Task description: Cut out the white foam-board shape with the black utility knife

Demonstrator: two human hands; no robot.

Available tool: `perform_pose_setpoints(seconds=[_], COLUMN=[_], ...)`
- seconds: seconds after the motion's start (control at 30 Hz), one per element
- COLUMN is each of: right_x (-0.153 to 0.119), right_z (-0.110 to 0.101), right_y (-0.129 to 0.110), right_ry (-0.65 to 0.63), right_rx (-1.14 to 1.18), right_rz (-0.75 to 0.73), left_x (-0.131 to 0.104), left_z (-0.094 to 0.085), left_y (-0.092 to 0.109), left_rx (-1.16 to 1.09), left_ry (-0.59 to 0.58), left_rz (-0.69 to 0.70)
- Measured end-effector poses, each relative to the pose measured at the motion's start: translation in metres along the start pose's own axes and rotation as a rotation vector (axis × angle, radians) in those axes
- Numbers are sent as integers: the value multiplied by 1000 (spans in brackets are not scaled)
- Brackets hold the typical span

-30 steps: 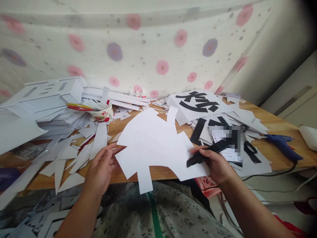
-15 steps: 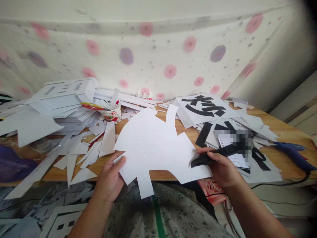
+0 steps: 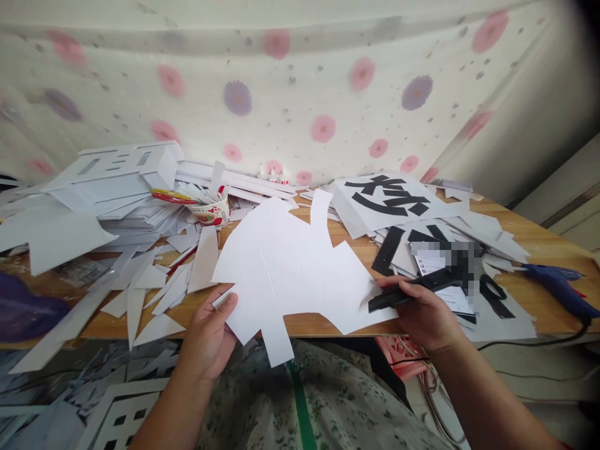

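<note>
A large white card cutout with an irregular outline and several faint score lines is held flat over the table's front edge. My left hand pinches its lower left edge, thumb on top. At the other side my right hand is closed around a long black strip-like piece, whose end lies over the cutout's right part. The fingers of that hand also meet the cutout's right edge. What exactly the black piece is I cannot make out.
White offcuts and stacked white boards cover the left, beside a paper cup of tools. At right lie a sheet with black strokes, black pieces and a blue glue gun with its cord. A pink basket stands below.
The white cutout has tilted slightly, its near edge rising a little in view. My right hand and the black piece have shifted slightly right. Both holds stay the same.
</note>
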State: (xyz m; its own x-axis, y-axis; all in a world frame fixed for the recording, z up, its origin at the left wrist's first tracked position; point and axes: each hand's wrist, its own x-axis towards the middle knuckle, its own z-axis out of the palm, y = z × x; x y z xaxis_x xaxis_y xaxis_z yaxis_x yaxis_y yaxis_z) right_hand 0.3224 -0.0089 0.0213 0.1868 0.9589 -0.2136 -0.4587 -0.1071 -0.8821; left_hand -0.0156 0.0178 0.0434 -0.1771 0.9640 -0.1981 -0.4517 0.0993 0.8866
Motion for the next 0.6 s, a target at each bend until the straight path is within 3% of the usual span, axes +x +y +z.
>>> perform_pose_setpoints(seconds=[0.33,0.6], right_x=[-4,-1], right_z=[10,26], right_y=[5,4], right_ry=[13,139], right_rx=[11,82], right_rz=[80,61], left_x=[-1,2], left_z=[3,9], left_y=[0,3], left_rx=[26,77], left_ry=[18,12], left_rz=[-25,-82])
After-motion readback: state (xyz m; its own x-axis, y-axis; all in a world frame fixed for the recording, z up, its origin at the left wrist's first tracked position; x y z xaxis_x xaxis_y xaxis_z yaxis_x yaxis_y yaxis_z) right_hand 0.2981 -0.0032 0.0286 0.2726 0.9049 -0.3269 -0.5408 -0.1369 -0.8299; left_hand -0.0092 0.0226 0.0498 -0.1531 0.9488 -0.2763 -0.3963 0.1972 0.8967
